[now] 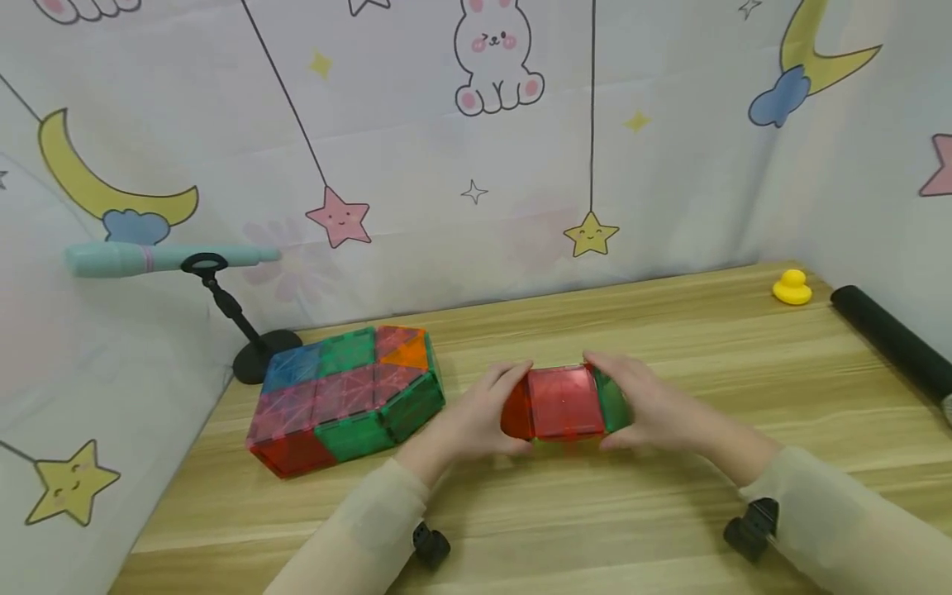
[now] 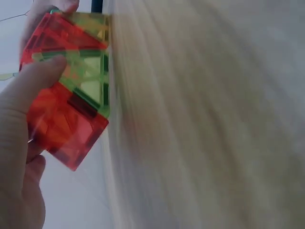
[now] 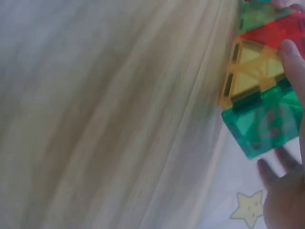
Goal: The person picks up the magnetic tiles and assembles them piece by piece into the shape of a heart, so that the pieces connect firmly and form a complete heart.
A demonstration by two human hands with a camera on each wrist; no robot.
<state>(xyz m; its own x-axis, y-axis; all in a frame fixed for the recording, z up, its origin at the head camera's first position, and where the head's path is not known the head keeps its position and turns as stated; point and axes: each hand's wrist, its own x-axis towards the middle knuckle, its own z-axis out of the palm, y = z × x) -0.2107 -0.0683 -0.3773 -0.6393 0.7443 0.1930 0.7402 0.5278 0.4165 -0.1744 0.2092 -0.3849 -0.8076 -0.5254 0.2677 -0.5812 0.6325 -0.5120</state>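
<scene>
A small block built of translucent magnetic tiles (image 1: pixel 567 402) sits between my two hands near the middle of the table. Its top is red, with a sloping red side at the left and a green one at the right. My left hand (image 1: pixel 476 417) grips the left end, thumb in front and fingers behind. At the other end my right hand (image 1: pixel 662 406) holds it the same way, its thumb low at the front. The left wrist view shows a green triangular tile (image 2: pixel 88 71) under the thumb. Orange triangular tiles (image 3: pixel 250 69) appear in the right wrist view.
A larger magnetic-tile block (image 1: pixel 349 395) in red, green, blue and orange stands to the left. Behind it, a black stand (image 1: pixel 256 351) carries a mint-coloured stick (image 1: pixel 167 259). A yellow toy duck (image 1: pixel 792 288) and a black cylinder (image 1: pixel 888 340) are at the right.
</scene>
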